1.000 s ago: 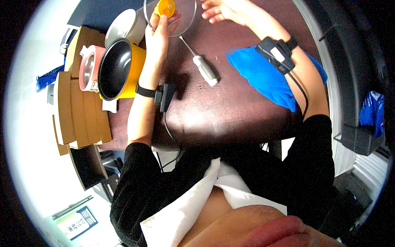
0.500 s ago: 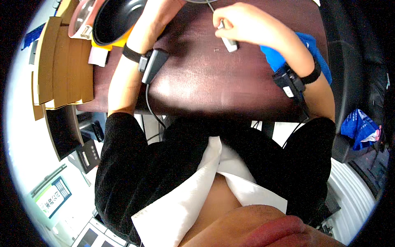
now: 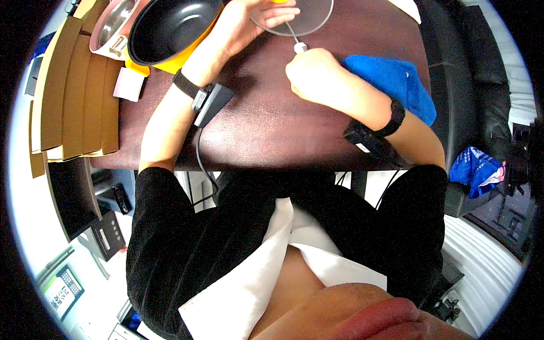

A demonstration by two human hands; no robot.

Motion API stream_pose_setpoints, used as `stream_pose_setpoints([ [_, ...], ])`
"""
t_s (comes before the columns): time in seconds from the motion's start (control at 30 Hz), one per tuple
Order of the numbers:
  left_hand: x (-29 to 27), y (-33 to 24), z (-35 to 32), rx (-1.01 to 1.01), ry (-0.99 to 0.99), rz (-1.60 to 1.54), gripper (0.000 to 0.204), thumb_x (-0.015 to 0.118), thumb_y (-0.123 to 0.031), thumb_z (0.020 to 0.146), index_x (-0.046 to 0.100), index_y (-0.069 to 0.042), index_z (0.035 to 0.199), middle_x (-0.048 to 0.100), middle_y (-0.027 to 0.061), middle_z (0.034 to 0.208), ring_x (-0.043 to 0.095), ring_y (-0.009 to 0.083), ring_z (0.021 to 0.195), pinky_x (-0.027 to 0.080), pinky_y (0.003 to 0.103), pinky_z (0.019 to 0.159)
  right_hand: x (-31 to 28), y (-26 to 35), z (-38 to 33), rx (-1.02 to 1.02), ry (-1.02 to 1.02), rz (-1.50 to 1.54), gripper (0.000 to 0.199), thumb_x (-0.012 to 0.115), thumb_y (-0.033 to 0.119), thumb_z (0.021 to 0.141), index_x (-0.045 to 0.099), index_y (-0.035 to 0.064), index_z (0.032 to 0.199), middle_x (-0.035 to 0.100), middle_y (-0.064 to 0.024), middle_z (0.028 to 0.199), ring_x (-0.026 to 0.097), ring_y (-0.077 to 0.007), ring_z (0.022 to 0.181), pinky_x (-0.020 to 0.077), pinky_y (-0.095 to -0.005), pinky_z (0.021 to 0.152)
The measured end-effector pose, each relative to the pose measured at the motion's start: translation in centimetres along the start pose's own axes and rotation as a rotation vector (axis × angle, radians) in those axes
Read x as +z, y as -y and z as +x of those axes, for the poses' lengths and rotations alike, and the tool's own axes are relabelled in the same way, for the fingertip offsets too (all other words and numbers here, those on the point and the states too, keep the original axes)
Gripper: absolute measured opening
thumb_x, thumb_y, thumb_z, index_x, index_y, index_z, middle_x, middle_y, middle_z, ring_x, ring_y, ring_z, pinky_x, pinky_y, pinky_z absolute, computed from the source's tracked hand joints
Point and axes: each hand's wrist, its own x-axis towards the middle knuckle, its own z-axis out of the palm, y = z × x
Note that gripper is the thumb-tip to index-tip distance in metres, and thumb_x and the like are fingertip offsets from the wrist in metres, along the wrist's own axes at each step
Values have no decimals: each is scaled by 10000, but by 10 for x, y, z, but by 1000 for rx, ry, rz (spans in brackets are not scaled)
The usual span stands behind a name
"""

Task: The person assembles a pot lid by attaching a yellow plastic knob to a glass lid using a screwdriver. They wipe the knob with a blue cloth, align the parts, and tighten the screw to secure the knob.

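My left hand (image 3: 249,24) reaches to the far edge of the dark brown table (image 3: 266,130) and grips a round glass lid (image 3: 309,17) by its orange knob (image 3: 279,1), which the frame's top edge mostly cuts off. My right hand (image 3: 314,73) is closed around a screwdriver (image 3: 300,47). Only the white end of the handle and the thin metal shaft show. The shaft points up and left across the lid toward the knob, and its tip is hidden by my left fingers.
A yellow pot with a black inside (image 3: 170,25) stands just left of my left hand, with a pink pot (image 3: 110,25) beyond it. Cardboard strips (image 3: 73,90) line the table's left edge. A blue cloth (image 3: 396,85) lies under my right forearm. Both wrists carry black strapped devices with cables.
My right hand took the screwdriver off the table and brought it up to the lid. My left hand stayed on the lid. The view tipped downward toward my lap.
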Motion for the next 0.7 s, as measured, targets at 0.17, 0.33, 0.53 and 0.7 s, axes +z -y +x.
stream_pose_setpoints([
  [0.17,-2,17,-10,-201,-129,-1070,547,269,-306,959,185,64,1353,259,185,1403,272,244,1298,182,316,1096,-7,-12,-1,-53,-9,170,124,555,122,705,639,50,647,624,-140,648,628,-274,614,499,-367,552],
  [0.33,25,-20,4,-380,-505,-758,518,294,-313,949,275,77,1290,375,228,1286,386,309,1201,277,371,1050,-33,-50,-10,114,-225,787,166,588,200,797,610,36,778,574,-98,601,572,-151,549,446,-302,518],
  [0.53,16,16,-2,-260,-430,-711,485,347,-319,932,397,87,1193,530,254,1113,528,361,1052,384,408,980,12,-77,17,368,-531,1021,144,578,178,860,609,41,895,508,35,597,411,-15,462,309,-178,398],
  [0.7,12,28,2,-132,-379,-581,423,363,-260,928,393,44,1220,520,237,1139,555,335,1016,422,403,938,12,-72,30,365,-561,1025,143,573,182,845,621,49,861,584,-28,593,487,-72,453,392,-240,416],
])
